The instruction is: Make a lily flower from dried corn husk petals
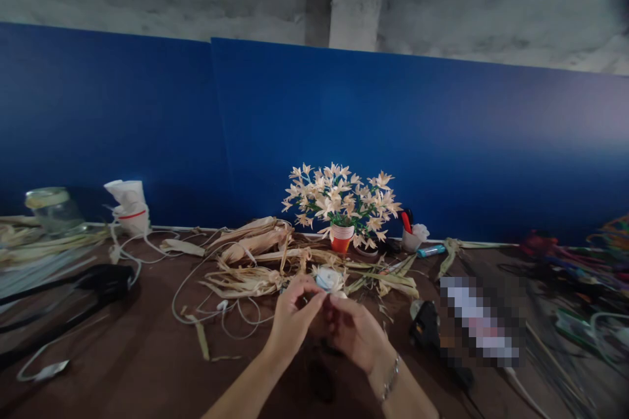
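My left hand (295, 314) and my right hand (358, 332) meet above the table, thumbs and fingertips pinched close together. Whatever they hold, if anything, is too small or hidden to name. Just beyond the fingertips is a round white and pale blue item (328, 278), perhaps a roll; I cannot tell whether the fingers touch it. Behind it lie bundles of dried husks (255, 245) and loose strips. Farther back, an orange and white pot (341, 239) bears a bunch of cream star-shaped flowers (339, 193) on green stems.
On the brown table (162, 347), a thin white cord (174, 301) loops at left near black-handled tools (105, 281), a glass jar (52, 209) and a white bag (128, 206). At right lie a black tool (426, 326), a blue tube (431, 251) and coloured wires (565, 262). A blue panel (344, 111) stands behind.
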A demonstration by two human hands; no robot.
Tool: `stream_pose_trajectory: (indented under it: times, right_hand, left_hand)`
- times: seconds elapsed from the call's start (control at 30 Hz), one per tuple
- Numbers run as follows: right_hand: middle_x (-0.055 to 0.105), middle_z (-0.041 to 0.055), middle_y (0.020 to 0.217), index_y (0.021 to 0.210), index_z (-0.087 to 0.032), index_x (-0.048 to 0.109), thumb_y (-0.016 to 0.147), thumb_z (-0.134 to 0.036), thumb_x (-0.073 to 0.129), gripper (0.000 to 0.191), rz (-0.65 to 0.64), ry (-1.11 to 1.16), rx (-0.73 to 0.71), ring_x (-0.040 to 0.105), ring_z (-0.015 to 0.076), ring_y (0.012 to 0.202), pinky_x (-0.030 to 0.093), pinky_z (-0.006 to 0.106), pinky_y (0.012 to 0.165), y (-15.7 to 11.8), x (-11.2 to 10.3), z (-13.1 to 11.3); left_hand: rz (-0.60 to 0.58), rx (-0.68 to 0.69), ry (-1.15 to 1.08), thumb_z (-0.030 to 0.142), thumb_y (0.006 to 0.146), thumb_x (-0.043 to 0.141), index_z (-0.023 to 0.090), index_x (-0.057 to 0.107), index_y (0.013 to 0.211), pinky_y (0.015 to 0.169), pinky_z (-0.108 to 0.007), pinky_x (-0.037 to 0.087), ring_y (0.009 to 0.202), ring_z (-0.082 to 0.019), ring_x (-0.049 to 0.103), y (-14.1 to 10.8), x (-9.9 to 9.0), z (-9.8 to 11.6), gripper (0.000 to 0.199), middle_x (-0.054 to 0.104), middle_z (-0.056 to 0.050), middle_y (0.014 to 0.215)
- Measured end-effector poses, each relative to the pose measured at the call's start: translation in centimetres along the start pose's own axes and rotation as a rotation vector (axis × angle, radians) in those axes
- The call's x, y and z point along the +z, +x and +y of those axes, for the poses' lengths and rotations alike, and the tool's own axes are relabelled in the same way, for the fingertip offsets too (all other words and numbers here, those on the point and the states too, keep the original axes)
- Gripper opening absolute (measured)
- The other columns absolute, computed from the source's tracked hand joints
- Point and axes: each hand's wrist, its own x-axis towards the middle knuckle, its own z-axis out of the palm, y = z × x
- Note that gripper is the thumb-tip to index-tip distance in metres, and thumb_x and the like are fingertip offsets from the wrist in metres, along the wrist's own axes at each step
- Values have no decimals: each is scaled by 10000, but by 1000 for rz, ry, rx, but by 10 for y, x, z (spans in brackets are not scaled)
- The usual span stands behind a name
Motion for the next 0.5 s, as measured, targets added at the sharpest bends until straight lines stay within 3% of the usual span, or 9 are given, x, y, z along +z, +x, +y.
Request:
stream_pose_trajectory:
  times: [0.07, 0.17, 0.27, 0.37, 0.5]
  right_hand:
    - [591, -14, 691, 806, -167, 581, 572, -117, 624, 243, 28, -214, -158, 527, 94, 590, 378, 201, 533, -2, 2, -4]
    - [571, 22, 941, 1009, -230, 518, 593, -104, 572, 438, 137, -647, -566, 530, 171, 829, 404, 281, 698, -7, 8, -8]
    - [519, 57, 1064, 1005, -233, 528, 640, -114, 538, 384, 180, -1143, -974, 441, 222, 1000, 328, 358, 848, -11, 12, -8]
    - [548, 58, 992, 872, -219, 571, 665, -97, 506, 250, 215, -1483, -1098, 447, 222, 948, 318, 363, 810, -12, 12, -4]
    - [582, 28, 813, 717, -206, 562, 685, -95, 494, 134, 330, -1639, -1100, 465, 194, 829, 308, 325, 729, -10, 9, -3]
  left_hand:
    - [68, -55, -27, 313, 639, 612, 156, 611, 629, 668, -238, 392, 775, -175, 515, 5, -5, -1, 157, 564, -62, 863]
    - [106, -105, 10, 299, 628, 611, 153, 621, 611, 669, -242, 387, 805, -188, 524, 10, -10, -3, 148, 580, -68, 895]
    - [39, -91, 79, 253, 636, 587, 159, 618, 596, 686, -250, 381, 756, -180, 530, 11, -10, -4, 107, 607, -42, 754]
    - [-42, -101, 115, 252, 642, 573, 158, 614, 593, 656, -245, 386, 676, -167, 525, 8, -7, -4, 113, 600, -20, 642]
    - [-97, -111, 95, 309, 664, 567, 150, 614, 618, 608, -236, 389, 630, -159, 519, 5, -3, -6, 172, 599, -24, 615]
